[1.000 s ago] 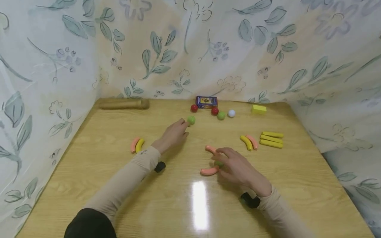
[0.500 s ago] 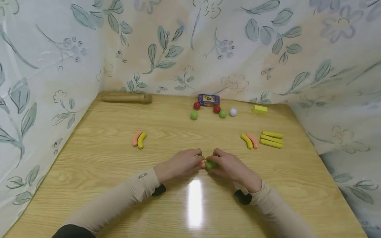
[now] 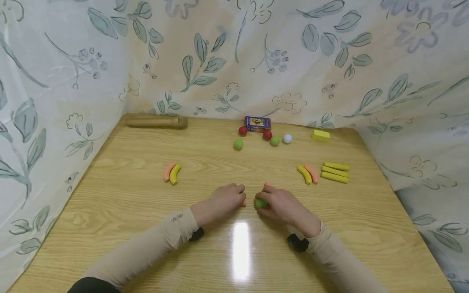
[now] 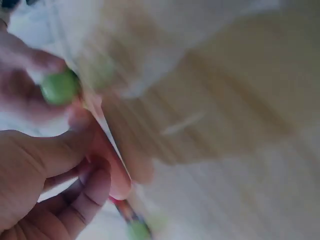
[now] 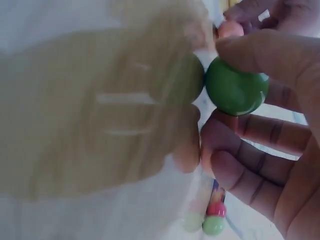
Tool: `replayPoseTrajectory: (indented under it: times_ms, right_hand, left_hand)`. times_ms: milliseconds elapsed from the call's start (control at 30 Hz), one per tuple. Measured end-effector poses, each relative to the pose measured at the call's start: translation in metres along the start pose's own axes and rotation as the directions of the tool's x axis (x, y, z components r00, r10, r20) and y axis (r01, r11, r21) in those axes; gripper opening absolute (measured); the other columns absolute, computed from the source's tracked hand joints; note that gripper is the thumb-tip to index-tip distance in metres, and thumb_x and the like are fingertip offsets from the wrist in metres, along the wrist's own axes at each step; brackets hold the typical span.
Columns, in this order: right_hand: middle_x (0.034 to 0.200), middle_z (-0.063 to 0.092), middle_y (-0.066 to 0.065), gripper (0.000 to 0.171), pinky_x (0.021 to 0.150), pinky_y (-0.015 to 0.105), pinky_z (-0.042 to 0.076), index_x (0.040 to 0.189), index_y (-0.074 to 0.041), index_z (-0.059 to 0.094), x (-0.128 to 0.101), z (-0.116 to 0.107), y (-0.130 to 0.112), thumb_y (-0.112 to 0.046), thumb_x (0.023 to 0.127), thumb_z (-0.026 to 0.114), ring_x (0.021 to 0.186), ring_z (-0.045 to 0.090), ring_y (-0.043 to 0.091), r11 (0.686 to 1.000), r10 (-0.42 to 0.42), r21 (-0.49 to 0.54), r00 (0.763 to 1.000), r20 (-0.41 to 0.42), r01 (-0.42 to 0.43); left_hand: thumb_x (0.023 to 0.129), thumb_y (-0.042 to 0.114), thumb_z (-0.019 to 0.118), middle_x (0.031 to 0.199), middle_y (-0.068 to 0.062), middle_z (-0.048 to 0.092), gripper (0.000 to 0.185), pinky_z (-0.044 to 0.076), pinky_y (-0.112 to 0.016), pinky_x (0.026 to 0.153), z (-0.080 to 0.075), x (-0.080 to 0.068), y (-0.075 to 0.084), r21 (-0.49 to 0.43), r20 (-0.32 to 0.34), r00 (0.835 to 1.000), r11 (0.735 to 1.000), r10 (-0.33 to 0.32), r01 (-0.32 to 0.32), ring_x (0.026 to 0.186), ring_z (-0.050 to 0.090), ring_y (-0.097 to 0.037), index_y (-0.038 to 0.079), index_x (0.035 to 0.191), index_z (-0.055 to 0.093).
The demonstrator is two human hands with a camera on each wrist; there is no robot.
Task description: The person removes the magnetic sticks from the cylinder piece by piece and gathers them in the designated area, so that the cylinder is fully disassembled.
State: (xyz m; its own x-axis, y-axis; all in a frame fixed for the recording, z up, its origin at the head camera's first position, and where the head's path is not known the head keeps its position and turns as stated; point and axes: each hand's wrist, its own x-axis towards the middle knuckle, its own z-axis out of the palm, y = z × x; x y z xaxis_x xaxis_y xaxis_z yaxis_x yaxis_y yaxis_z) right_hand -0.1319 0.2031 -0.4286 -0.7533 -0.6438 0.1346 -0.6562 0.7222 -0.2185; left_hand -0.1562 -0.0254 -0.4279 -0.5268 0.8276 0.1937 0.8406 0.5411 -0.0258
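My left hand [image 3: 224, 202] pinches a pink curved stick [image 4: 111, 167] between thumb and fingers, low over the table; in the head view it mostly covers the stick. Just to the right, my right hand [image 3: 283, 205] grips a green ball [image 5: 235, 87] with thumb and fingertips, and the ball's reflection meets it on the glossy tabletop. A second pink piece [image 3: 268, 184] peeks out behind the right fingers, the rest of it hidden. A small gap separates the two hands in the head view. Farther back, another green ball [image 3: 238, 144] lies alone.
Across the back are a wooden cylinder [image 3: 156, 122], red balls [image 3: 242, 130], a small printed box [image 3: 258, 123], a white ball [image 3: 287, 138] and a yellow block [image 3: 320, 135]. Pink-and-yellow curved pairs [image 3: 175, 175] lie left and right, with yellow sticks [image 3: 335, 173] farther right.
My left hand has come back from the far green ball to the middle and taken hold of a pink curved stick, then shifted slightly left. My right hand has stayed around its green ball, moving slightly left.
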Motion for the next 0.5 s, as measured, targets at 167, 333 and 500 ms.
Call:
replayPoseTrajectory:
  times_ms: [167, 333, 500]
  right_hand:
    - [0.093, 0.061, -0.002, 0.032, 0.060, 0.019, 0.044, 0.108, -0.011, 0.071, -0.004, 0.001, 0.006, -0.025, 0.081, 0.080, 0.068, 0.049, 0.003, 1.000, 0.012, -0.002, 1.000, -0.010, -0.012]
    - [0.095, 0.062, -0.001, 0.033, 0.061, 0.020, 0.045, 0.110, -0.011, 0.071, -0.004, 0.002, 0.008, -0.025, 0.082, 0.079, 0.068, 0.049, 0.003, 1.000, -0.005, 0.004, 1.000, -0.018, 0.005]
    - [0.096, 0.062, 0.000, 0.033, 0.061, 0.022, 0.046, 0.110, -0.011, 0.071, -0.003, 0.002, 0.007, -0.026, 0.082, 0.079, 0.070, 0.051, 0.005, 1.000, -0.007, -0.008, 1.000, -0.016, 0.007]
  left_hand:
    - [0.091, 0.013, 0.065, 0.085, 0.002, 0.058, 0.004, 0.048, -0.020, 0.057, -0.009, -0.023, -0.036, 0.222, -0.024, 0.996, 0.972, 0.083, -0.075, 0.072, 0.053, -0.013, 0.014, 0.087, 0.066]
    - [0.088, 0.004, 0.068, 0.087, 0.002, 0.057, 0.011, 0.046, -0.021, 0.059, -0.019, -0.043, -0.060, 0.269, -0.047, 0.992, 0.958, 0.118, -0.101, 0.072, 0.050, -0.013, 0.014, 0.091, 0.064]
    - [0.089, 0.004, 0.068, 0.089, 0.002, 0.057, 0.011, 0.047, -0.021, 0.061, -0.021, -0.043, -0.061, 0.241, -0.033, 0.990, 0.962, 0.139, -0.127, 0.074, 0.050, -0.013, 0.013, 0.094, 0.064]
